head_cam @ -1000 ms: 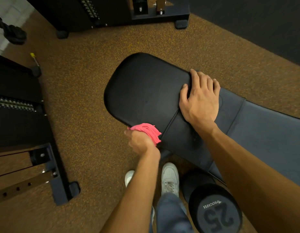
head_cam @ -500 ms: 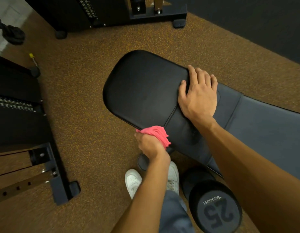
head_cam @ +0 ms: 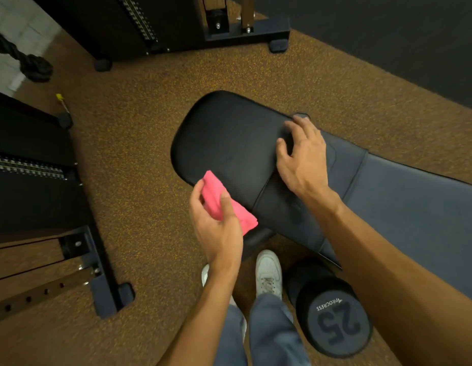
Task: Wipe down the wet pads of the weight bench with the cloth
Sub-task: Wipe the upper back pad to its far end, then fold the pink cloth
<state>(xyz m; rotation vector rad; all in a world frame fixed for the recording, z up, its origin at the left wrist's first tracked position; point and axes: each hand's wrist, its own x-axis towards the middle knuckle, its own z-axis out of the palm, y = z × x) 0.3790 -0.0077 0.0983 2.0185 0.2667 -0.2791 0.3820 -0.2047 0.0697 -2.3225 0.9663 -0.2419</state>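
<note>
The weight bench runs from centre to right: a black seat pad (head_cam: pixel 224 138) with a rounded end, then a dark grey back pad (head_cam: pixel 414 207). My left hand (head_cam: pixel 216 228) holds a folded pink cloth (head_cam: pixel 219 202) at the near edge of the seat pad, thumb on top of the cloth. My right hand (head_cam: pixel 303 157) rests palm down with fingers spread over the seam between the two pads.
A black 25 dumbbell (head_cam: pixel 335 323) lies on the speckled brown floor beside my white shoes (head_cam: pixel 268 273). Black machine frames (head_cam: pixel 102 281) stand at the left and along the top (head_cam: pixel 245 33). A dark wall fills the upper right.
My left hand turned from knuckles-up at the pad's side edge to holding the cloth flatter and higher against the near edge. My right hand slid slightly and spread its fingers.
</note>
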